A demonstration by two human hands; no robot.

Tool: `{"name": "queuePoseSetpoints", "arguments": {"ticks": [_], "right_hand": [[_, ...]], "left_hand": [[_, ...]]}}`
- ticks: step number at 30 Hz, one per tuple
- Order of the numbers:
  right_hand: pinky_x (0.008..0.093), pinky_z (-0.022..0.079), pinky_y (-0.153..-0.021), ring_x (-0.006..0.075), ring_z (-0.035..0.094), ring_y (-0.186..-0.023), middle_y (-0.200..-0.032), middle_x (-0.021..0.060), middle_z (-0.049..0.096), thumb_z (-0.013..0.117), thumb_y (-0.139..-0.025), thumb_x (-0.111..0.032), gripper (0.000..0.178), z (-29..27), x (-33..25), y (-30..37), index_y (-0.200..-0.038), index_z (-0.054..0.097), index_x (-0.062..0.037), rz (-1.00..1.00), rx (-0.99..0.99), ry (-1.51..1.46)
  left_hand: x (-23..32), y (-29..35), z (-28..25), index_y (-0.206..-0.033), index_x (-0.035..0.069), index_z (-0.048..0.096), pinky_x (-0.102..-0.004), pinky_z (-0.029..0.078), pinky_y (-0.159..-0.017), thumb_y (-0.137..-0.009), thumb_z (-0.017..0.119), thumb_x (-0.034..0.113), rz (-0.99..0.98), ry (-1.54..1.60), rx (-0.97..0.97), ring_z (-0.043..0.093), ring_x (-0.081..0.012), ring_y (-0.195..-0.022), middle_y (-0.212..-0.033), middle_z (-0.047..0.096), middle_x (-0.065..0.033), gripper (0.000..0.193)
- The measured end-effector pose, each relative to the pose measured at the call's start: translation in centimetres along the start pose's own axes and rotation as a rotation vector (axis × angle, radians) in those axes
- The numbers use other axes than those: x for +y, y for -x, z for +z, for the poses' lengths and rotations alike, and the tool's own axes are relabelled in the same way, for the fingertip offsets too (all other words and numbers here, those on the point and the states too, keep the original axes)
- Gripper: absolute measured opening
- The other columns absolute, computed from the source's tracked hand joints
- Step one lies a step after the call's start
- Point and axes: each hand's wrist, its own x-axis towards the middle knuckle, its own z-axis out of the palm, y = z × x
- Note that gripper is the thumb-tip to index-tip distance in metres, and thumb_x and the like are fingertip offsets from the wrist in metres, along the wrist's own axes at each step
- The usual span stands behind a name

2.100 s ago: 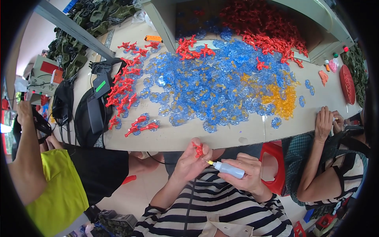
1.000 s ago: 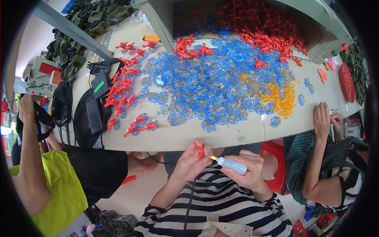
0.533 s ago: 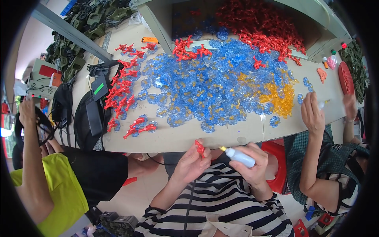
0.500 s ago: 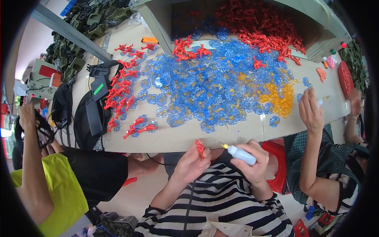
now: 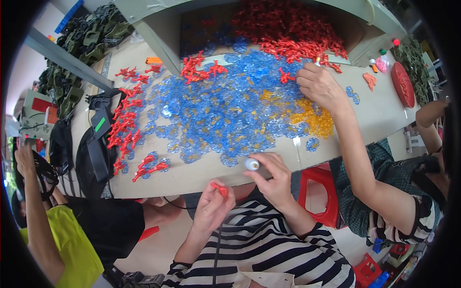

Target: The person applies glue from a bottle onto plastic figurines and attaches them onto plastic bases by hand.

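My left hand (image 5: pixel 209 211) pinches a small glossy red plastic figure (image 5: pixel 220 188) just off the table's near edge. My right hand (image 5: pixel 276 180) grips a small white squeeze bottle (image 5: pixel 252 164) above that edge, turned end-on toward me. The two hands are apart, and the bottle does not touch the figure. Beyond them spreads a wide heap of clear blue plastic pieces (image 5: pixel 206 115), some with yellow bits among them. Several red figures (image 5: pixel 126 122) stand on blue pieces in a cluster at the left, with a few more (image 5: pixel 148 168) nearer me.
Yellow pieces (image 5: pixel 314 117) lie right of the blue heap. Red figures (image 5: pixel 293 31) fill the shelf (image 5: pixel 158 41) behind. A co-worker's hand (image 5: pixel 321 86) reaches over the heap from the right. Black adapters (image 5: pixel 100 149) lie at left; a red bowl (image 5: pixel 402 85) stands far right.
My right hand has swung the bottle from pointing left to end-on, near the table edge. The co-worker's hand at right has reached onto the heap. The whole view has shifted somewhat.
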Motion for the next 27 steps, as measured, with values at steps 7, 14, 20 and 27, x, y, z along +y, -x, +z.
{"name": "queuePoseSetpoints", "arguments": {"ticks": [7, 14, 20, 27], "right_hand": [[0.0329, 0.046, -0.071, 0.0259, 0.056, -0.08, -0.087, 0.0103, 0.062, 0.066, -0.074, 0.0, 0.019, -2.8, 1.8, -1.4, -0.093, 0.066, -0.0019, 0.002, 0.137, 0.244], [0.0324, 0.045, -0.067, 0.0254, 0.055, -0.076, -0.081, 0.0098, 0.059, 0.07, -0.071, -0.002, 0.017, -3.3, 2.2, -1.6, -0.088, 0.067, -0.0013, -0.068, 0.136, 0.462], [0.0334, 0.046, -0.072, 0.0264, 0.056, -0.084, -0.092, 0.0106, 0.059, 0.07, -0.07, -0.002, 0.023, -5.5, 0.9, -1.4, -0.093, 0.066, -0.0021, 0.004, -0.048, 0.364], [0.0376, 0.044, -0.08, 0.0312, 0.052, -0.093, -0.105, 0.013, 0.053, 0.065, -0.075, -0.003, 0.035, -6.4, 1.9, -1.5, -0.109, 0.056, -0.0018, -0.034, -0.271, 0.341]], "left_hand": [[-0.2, 0.0, -0.9, -0.108, 0.009, 0.047, -0.0255, 0.036, -0.064, -0.089, 0.061, 0.02, 0.026, -0.059, 0.034, 0.047, -0.0132, -0.072, -0.087, 0.056, -0.0081, 0.027], [-0.5, -0.5, -0.3, -0.105, 0.009, 0.05, -0.0255, 0.035, -0.061, -0.086, 0.064, 0.021, 0.024, -0.019, 0.022, 0.048, -0.0135, -0.072, -0.085, 0.054, -0.0053, 0.026], [-0.4, -0.4, -0.4, -0.105, 0.008, 0.052, -0.0231, 0.033, -0.057, -0.087, 0.061, 0.027, -0.019, -0.07, -0.002, 0.042, -0.0124, -0.065, -0.076, 0.046, -0.0038, 0.027], [-0.6, -0.8, 0.1, -0.105, 0.007, 0.052, -0.0236, 0.032, -0.056, -0.088, 0.061, 0.026, -0.023, -0.081, -0.018, 0.041, -0.0123, -0.064, -0.076, 0.047, -0.0043, 0.027]]}}
